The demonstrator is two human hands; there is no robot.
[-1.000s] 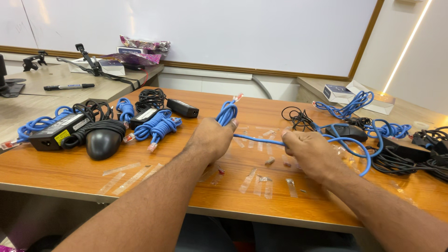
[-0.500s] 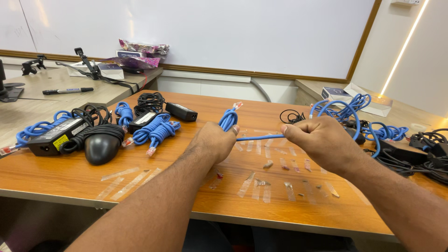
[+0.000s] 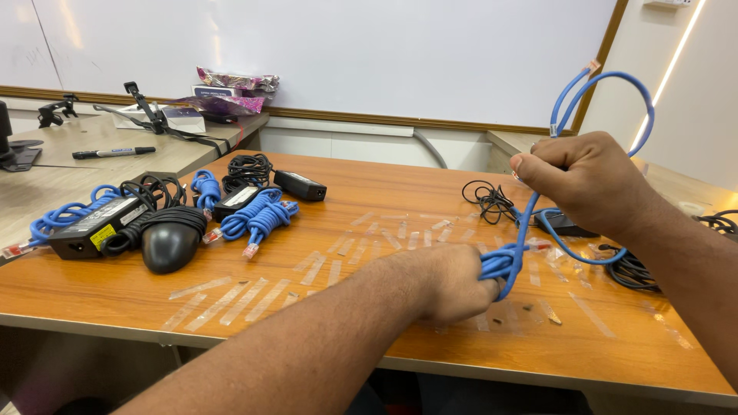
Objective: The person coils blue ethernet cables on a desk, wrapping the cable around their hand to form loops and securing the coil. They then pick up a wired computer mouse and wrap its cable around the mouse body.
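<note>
Both hands are on one blue cable (image 3: 523, 230) here. The left hand (image 3: 453, 283) sits low, just above the desk (image 3: 369, 192), fist clamped around a bunched coil of the cable. The right hand (image 3: 588, 180) is raised up higher and to the right, fingers pinched shut on the same cable, with a loop arcing above it and the plug end sticking up near the whiteboard (image 3: 346, 54) frame. So the two hands are apart, the cable running up between them.

Desk is kinda messy. Strips of clear tape (image 3: 254, 296) are stuck all over the middle. Off to the left there's a coiled blue cable bundle (image 3: 257, 219), another small blue coil (image 3: 206, 188), a black mouse (image 3: 167, 244), a black power brick (image 3: 96, 228) with its cord, and a black adapter (image 3: 300, 184) further back. A black cable tangle (image 3: 488, 201) lies just left of the right hand, and more black cords (image 3: 634, 270) lie under the right wrist.

On the next desk over, far left, there's a black marker (image 3: 111, 152) and some shiny wrappers (image 3: 234, 81) against the wall.
</note>
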